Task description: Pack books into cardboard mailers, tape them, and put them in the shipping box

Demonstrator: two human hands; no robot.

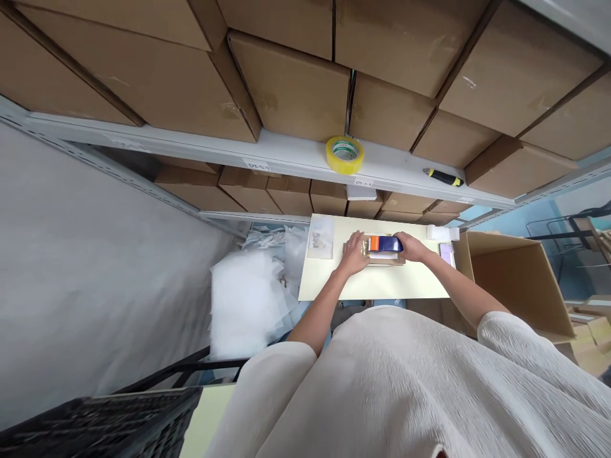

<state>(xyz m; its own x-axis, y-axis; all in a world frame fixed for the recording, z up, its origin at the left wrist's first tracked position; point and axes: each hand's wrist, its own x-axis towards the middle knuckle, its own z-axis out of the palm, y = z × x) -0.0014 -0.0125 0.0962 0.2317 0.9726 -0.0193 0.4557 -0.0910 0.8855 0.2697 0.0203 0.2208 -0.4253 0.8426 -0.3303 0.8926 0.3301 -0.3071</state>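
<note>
A tape dispenser (392, 243), dark blue with an orange part, lies across the top of a small cardboard box (394, 261) on the pale yellow table (382, 286). My right hand (411, 247) is closed around the dispenser's right end. At the box's left end, my left hand (354, 254) grips it with bent fingers, close to some shiny clear tape. A white patch, perhaps a label, shows on the box below the dispenser. The dispenser and my hands cover much of the box top.
A clear plastic packet (321, 238) lies at the table's left; a white roll (442, 233) and a phone (447, 254) are at its right. Yellow tape (330, 157) and a cutter (443, 177) rest on the shelf. White packing sheets (241, 305) stand left, an open carton (518, 280) right.
</note>
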